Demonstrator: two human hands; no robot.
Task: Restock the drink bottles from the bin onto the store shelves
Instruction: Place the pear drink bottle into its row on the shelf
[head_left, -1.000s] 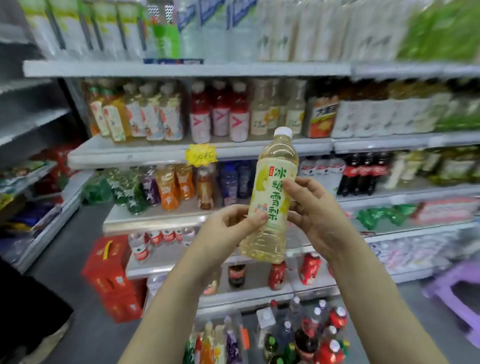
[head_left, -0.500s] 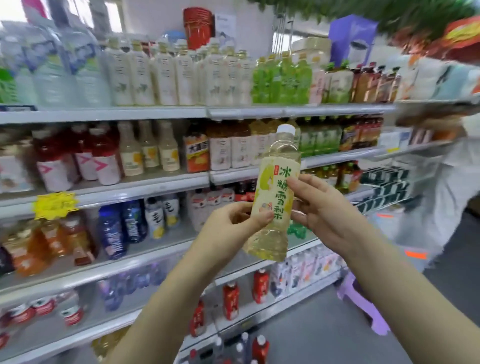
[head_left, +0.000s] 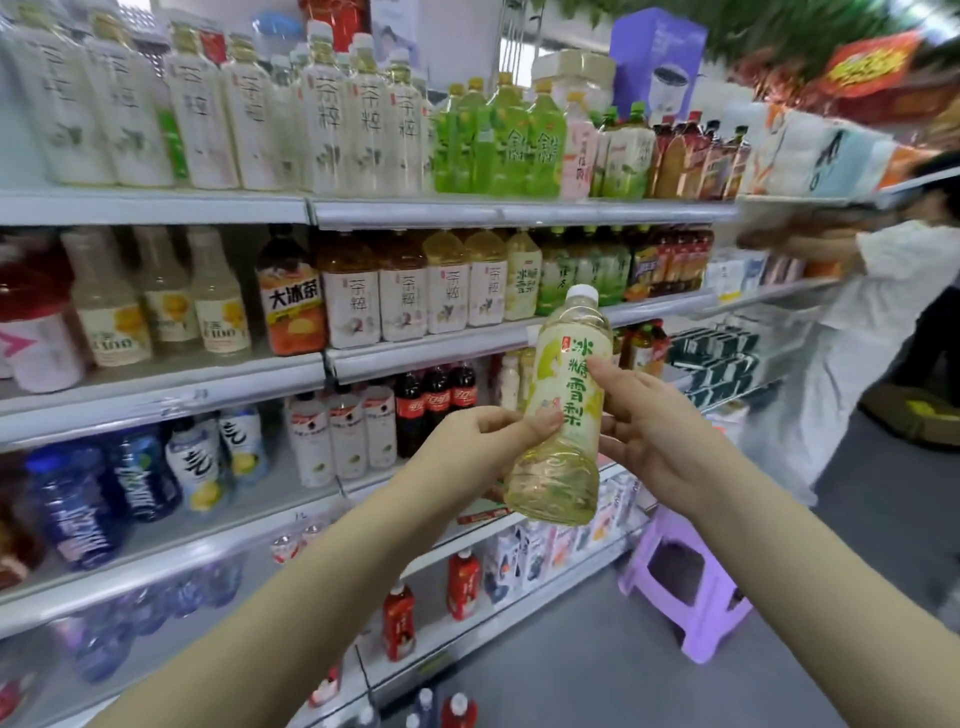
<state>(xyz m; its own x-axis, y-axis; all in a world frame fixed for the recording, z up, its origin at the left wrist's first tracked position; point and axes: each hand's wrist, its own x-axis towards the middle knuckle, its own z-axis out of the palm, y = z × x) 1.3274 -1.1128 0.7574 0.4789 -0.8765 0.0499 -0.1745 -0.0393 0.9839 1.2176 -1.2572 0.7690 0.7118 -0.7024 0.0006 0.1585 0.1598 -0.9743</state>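
bottle (head_left: 566, 374): white cap, pale yellow drink, green-lettered label, tilted | left grip (head_left: 467, 447) holds it low; right grip (head_left: 654, 436) seemingly pinches its side

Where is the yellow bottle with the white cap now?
In the head view the yellow bottle is right of centre, held between the left hand and the right hand in front of the shelves, up and left of the purple stool.

The held bottle (head_left: 563, 395) has a label reading 冰糖雪梨 in green. At ten o'clock, the orange-labelled bottle (head_left: 291, 306) reads 大冰茶. At eleven o'clock, the pale bottles (head_left: 322, 114) read 茶粹.
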